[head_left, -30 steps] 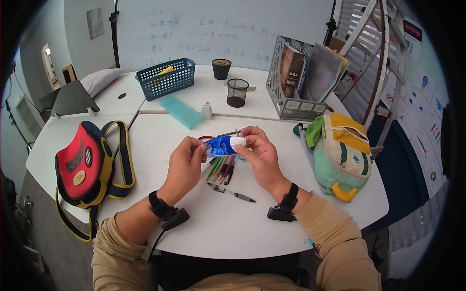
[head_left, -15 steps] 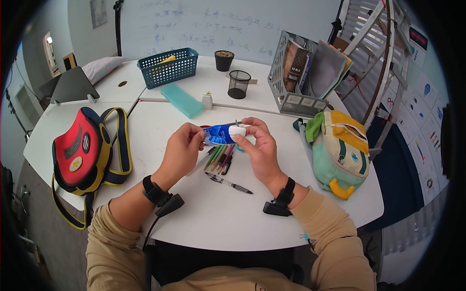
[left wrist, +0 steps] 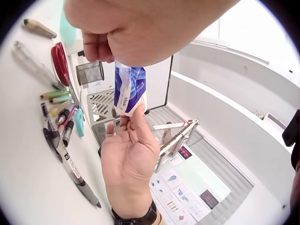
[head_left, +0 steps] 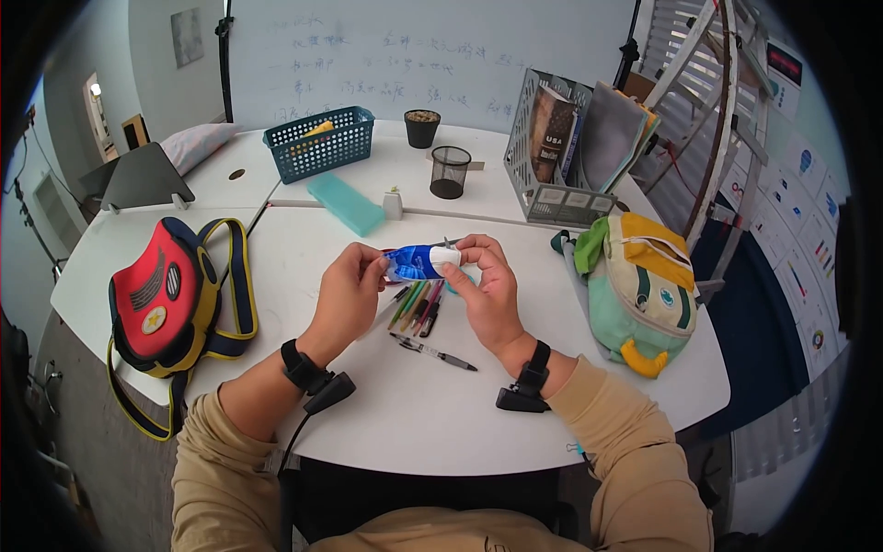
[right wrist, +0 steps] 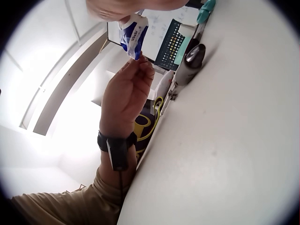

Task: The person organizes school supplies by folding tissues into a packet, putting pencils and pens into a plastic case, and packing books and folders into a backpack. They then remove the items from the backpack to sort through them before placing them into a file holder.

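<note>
While both forearms are reaching in over the near side of the white bench [head_left: 414, 423], the left hand [head_left: 349, 290] is pinching the left end of a blue-&-white packet [head_left: 411, 264] btwn thumb & fingers. The right hand [head_left: 490, 294] is grasping its white right end, thumb on the near side, fingers curling round the far side. The packet is hanging btwn the 2 hands, above the bench, & showing "Vinda" print in the R wrist view.

Just below it, on the near side, a bunch of pens & pencils [head_left: 419, 306] is lying on the bench, w/ a grey-grip pen [head_left: 432, 351] lying nearer, apart from the bunch. Red-handled scissors [left wrist: 61, 65] are lying nr the bunch.

Far of the packet, a flat teal case [head_left: 346, 205] is lying a bit left; a black mesh cup [head_left: 449, 173] is standing to its right, w/ a dark pot [head_left: 422, 134] farther back. A teal basket [head_left: 317, 155] is sitting far left, a grey file rack [head_left: 556, 201] w/ books & papers far right. A red bag [head_left: 152, 294] is resting at left, a green-&-cream backpack [head_left: 635, 317] at right.
</note>
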The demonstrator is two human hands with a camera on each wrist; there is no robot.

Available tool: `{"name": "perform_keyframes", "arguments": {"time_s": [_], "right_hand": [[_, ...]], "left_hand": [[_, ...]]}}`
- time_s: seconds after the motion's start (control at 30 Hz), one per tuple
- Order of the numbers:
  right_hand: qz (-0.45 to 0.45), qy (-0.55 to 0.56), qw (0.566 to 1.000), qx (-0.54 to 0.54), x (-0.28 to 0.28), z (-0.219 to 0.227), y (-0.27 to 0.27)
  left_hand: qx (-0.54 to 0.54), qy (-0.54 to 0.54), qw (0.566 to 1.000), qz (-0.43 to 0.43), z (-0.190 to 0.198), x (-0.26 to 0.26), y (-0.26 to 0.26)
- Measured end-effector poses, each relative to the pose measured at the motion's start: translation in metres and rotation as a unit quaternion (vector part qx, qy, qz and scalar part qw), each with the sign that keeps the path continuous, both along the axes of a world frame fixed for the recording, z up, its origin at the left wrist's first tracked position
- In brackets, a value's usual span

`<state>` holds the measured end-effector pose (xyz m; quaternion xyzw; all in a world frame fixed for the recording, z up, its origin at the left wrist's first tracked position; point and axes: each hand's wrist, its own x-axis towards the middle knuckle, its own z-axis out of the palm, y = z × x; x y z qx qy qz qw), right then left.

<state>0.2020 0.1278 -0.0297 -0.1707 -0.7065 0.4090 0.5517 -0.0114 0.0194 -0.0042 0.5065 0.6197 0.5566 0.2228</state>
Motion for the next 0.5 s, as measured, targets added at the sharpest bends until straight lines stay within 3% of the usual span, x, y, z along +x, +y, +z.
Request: {"name": "perform_keyframes", "arguments": {"time_s": [0.17, 0.27, 0.3, 0.4, 0.5], "right_hand": [[-0.009, -0.007, 1.000, -0.012, -0.001, -0.005, 0.004], [0.014, -0.008, 0.995, -0.103, 0.001, 0.003, 0.002], [0.021, 0.000, 0.995, -0.100, 0.002, 0.004, 0.004], [0.103, 0.110, 0.958, -0.242, 0.000, 0.000, 0.005], [0.172, 0.104, 0.931, -0.305, 0.001, -0.002, 0.004]], "left_hand": [[-0.015, 0.036, 0.999, -0.001, -0.001, -0.008, 0.003], [0.037, -0.083, 0.995, -0.042, -0.010, -0.005, 0.008], [0.068, -0.159, 0.981, -0.088, -0.013, -0.003, 0.010], [0.024, -0.373, 0.912, -0.168, -0.017, 0.003, 0.005], [0.010, -0.228, 0.949, -0.218, -0.012, 0.021, -0.007]]}}
